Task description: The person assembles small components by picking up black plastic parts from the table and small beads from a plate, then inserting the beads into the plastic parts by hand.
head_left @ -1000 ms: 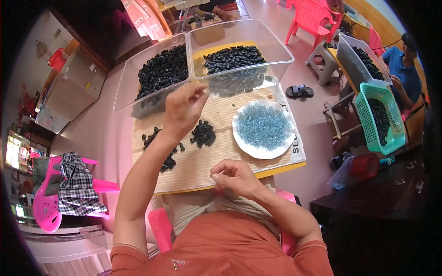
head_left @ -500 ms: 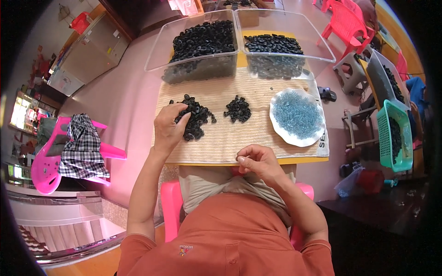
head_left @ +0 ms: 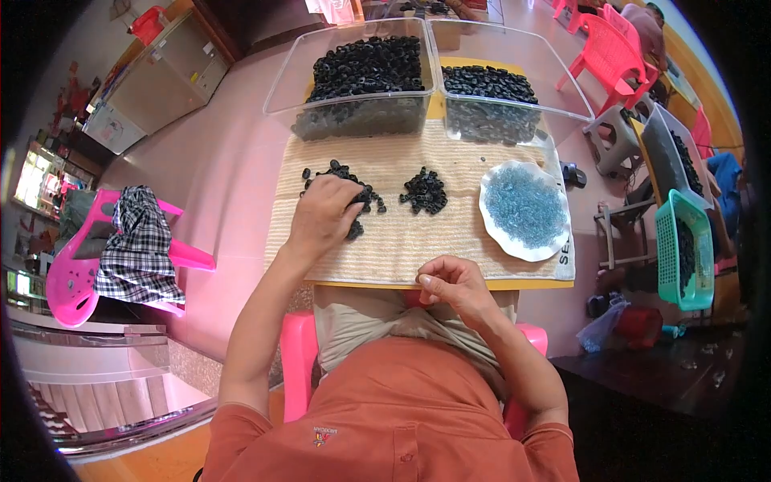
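My left hand [head_left: 325, 210] reaches over a loose pile of small black ring-like pieces [head_left: 368, 198] at the left of the towel. Its fingers are curved down among the pieces, with the thumb apart from them. Close to the front edge, my right hand [head_left: 454, 283] is closed in a pinch of thumb and forefinger. A tiny dark bit shows at its fingertips, too small to name. A smaller pile of black pieces [head_left: 423, 191] lies between the hands, farther back. On the right, a white scalloped plate [head_left: 526, 254] holds many small clear-bluish pieces [head_left: 526, 205].
Two clear plastic bins, the left bin [head_left: 361, 120] and the right bin [head_left: 490, 124], hold black pieces at the back. A striped towel [head_left: 385, 249] covers the table. A pink chair [head_left: 72, 289] with a checked cloth stands left; a green basket [head_left: 699, 297] is at right.
My left hand has shifted right and farther over the pile, covering more of it. My right hand keeps its pinch in nearly the same place. The whole view has shifted slightly.
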Demonstrator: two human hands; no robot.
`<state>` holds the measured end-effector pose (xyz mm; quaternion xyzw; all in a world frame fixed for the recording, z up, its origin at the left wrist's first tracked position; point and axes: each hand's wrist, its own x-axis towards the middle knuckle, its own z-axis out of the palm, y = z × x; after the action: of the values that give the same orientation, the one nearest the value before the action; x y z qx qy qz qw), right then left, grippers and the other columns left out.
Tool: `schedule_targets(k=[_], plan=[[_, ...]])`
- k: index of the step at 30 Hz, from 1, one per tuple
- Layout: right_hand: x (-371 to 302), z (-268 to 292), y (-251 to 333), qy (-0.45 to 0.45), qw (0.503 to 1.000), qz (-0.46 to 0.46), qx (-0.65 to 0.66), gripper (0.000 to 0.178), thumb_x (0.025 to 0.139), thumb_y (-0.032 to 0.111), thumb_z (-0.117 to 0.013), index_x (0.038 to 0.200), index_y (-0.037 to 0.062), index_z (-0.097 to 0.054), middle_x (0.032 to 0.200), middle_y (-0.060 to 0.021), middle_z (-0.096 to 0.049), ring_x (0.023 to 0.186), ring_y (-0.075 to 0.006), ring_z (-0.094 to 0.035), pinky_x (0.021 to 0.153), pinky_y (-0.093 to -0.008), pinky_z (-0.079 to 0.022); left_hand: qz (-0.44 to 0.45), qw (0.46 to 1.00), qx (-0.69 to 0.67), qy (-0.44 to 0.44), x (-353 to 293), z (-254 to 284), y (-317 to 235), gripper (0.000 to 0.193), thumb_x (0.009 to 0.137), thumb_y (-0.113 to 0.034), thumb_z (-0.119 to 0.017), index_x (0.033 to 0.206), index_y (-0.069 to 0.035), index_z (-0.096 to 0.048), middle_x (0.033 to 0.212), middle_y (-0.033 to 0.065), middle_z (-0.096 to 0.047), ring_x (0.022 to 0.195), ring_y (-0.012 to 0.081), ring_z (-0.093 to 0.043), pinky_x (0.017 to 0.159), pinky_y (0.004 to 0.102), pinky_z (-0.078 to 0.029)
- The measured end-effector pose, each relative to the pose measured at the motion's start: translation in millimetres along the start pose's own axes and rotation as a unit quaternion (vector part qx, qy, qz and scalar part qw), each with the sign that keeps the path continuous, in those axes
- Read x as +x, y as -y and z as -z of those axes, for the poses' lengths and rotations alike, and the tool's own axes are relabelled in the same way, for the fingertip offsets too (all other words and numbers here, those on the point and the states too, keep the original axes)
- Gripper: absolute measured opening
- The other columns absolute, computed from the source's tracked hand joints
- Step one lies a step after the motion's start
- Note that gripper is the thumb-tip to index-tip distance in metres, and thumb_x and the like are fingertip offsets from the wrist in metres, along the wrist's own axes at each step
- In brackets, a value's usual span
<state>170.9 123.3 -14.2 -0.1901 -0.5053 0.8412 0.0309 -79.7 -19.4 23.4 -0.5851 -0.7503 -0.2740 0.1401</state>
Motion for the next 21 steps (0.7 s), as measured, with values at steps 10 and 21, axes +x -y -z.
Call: schedule_targets(k=[10,21], plan=[[1.2,7.7,-3.9,0.018,1.000,0.019,-0.003,0.014,0.094,0.012,-0.072,0.103,0.0009,-0.068,0.085,-0.0043,-0.070,0.073,-0.0116,-0.066,0.066,-0.0255,-0.054,-0.070,0.985,0.082,0.131,24.0,-17.9,17.0,0.024,0.080,-0.002,-0.064,0.103,-0.006,-0.070,0.090,0.0100,-0.067,0.100,0.0304,-0.061,0.091,0.0408,-0.050],[-0.4,10.1,0.8,0.012,1.000,0.004,-0.006,0.016,0.095,0.014,-0.072,0.103,0.0006,-0.068,0.086,-0.0046,-0.069,0.074,-0.0114,-0.066,0.068,-0.0257,-0.054,-0.030,0.994,0.032,0.101,16.6,-10.5,5.4,0.014,0.084,-0.004,-0.066,0.097,-0.006,-0.067,0.092,0.0108,-0.064,0.094,0.0307,-0.062,0.083,0.0408,-0.051]])
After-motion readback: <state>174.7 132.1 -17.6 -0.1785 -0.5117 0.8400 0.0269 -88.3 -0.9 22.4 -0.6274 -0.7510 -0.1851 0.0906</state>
